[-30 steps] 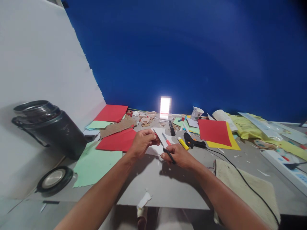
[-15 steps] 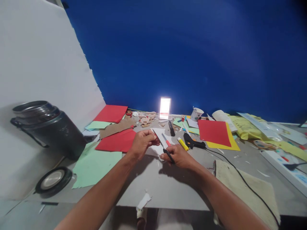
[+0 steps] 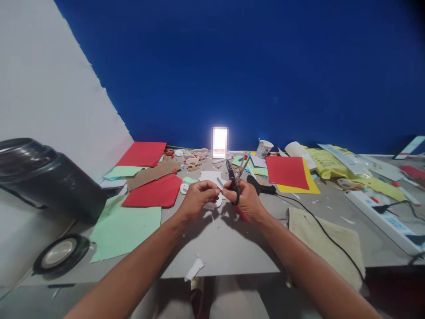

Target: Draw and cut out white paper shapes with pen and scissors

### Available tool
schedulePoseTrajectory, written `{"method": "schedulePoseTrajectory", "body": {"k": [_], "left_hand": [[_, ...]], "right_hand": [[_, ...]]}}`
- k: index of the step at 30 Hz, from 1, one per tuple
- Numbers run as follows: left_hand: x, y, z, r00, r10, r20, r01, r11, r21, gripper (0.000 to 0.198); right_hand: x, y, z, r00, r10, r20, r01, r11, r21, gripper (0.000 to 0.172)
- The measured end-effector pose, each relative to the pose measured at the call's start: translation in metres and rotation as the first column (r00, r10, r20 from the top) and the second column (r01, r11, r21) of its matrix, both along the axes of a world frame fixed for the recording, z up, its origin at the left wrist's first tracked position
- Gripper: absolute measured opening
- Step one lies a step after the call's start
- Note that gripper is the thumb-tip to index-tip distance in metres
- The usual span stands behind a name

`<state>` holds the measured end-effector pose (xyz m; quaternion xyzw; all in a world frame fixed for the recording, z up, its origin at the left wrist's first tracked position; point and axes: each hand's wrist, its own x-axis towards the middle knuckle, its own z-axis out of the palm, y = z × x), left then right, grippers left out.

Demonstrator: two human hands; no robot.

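Observation:
My left hand (image 3: 200, 198) is closed in a pinch, its fingertips almost meeting those of my right hand (image 3: 246, 197). Something tiny with a reddish spot sits between the fingertips, too small to name. Tucked in my right hand are black-handled scissors (image 3: 237, 195), their parted blades pointing up and away. A thin grey strip (image 3: 220, 182) shows just beyond the fingertips. Below the right palm peeks a red edge (image 3: 242, 214), mostly hidden. White paper (image 3: 211, 176) lies on the table behind both hands.
On the left are a dark flask (image 3: 59, 181), its round lid (image 3: 61, 254), green paper (image 3: 128, 232) and red sheets (image 3: 152, 191). A black glue gun (image 3: 262, 187) with a cord, a beige cloth (image 3: 327, 243) and a power strip (image 3: 381, 221) lie right. Paper scraps are scattered about.
The scissors' blades have swung away from my left hand and now point up and right, spread apart. My fingertips have come together. The whole view has shifted slightly.

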<state>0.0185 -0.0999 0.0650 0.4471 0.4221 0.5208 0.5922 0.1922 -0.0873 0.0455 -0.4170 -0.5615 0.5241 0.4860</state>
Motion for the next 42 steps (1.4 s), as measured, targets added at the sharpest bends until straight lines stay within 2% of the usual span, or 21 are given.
{"method": "schedulePoseTrajectory", "body": {"k": [5, 8, 16, 25, 29, 32, 34, 38, 42], "left_hand": [[0.002, -0.003, -0.003, 0.998, -0.041, -0.048, 0.041, 0.999, 0.01, 0.015], [0.001, -0.001, -0.005, 0.997, -0.071, 0.0, 0.071, 0.997, -0.013, 0.016], [0.0, 0.002, -0.009, 0.982, -0.167, 0.089, 0.168, 0.986, -0.001, 0.025], [0.001, -0.003, -0.007, 0.981, -0.18, 0.069, 0.179, 0.984, 0.015, 0.024], [0.0, -0.002, -0.005, 0.973, -0.207, 0.101, 0.207, 0.978, 0.003, 0.026], [-0.005, 0.001, -0.003, 0.968, -0.181, 0.172, 0.192, 0.98, -0.05, 0.029], [-0.01, 0.005, -0.002, 0.965, -0.133, 0.225, 0.154, 0.985, -0.077, 0.03], [-0.019, 0.012, 0.002, 0.949, -0.025, 0.315, 0.054, 0.995, -0.085, 0.028], [-0.026, 0.015, 0.004, 0.922, 0.027, 0.387, 0.017, 0.994, -0.11, 0.024]], "right_hand": [[-0.001, 0.001, -0.002, 1.0, 0.008, -0.017, -0.009, 0.999, -0.052, 0.033], [-0.001, 0.002, -0.003, 0.992, 0.053, -0.118, -0.066, 0.992, -0.109, 0.033], [-0.003, 0.0, 0.007, 0.932, 0.151, -0.33, -0.247, 0.929, -0.274, 0.03], [-0.002, -0.001, 0.009, 0.896, 0.234, -0.379, -0.364, 0.875, -0.32, 0.028], [-0.001, -0.002, 0.012, 0.91, 0.264, -0.319, -0.358, 0.889, -0.285, 0.028], [0.001, -0.003, 0.015, 0.946, 0.271, -0.178, -0.306, 0.927, -0.218, 0.032], [0.005, -0.004, 0.016, 0.947, 0.313, -0.072, -0.321, 0.932, -0.171, 0.04], [0.012, -0.005, 0.015, 0.882, 0.466, 0.073, -0.456, 0.882, -0.12, 0.057], [0.014, -0.005, 0.018, 0.814, 0.568, 0.122, -0.543, 0.819, -0.188, 0.053]]}}
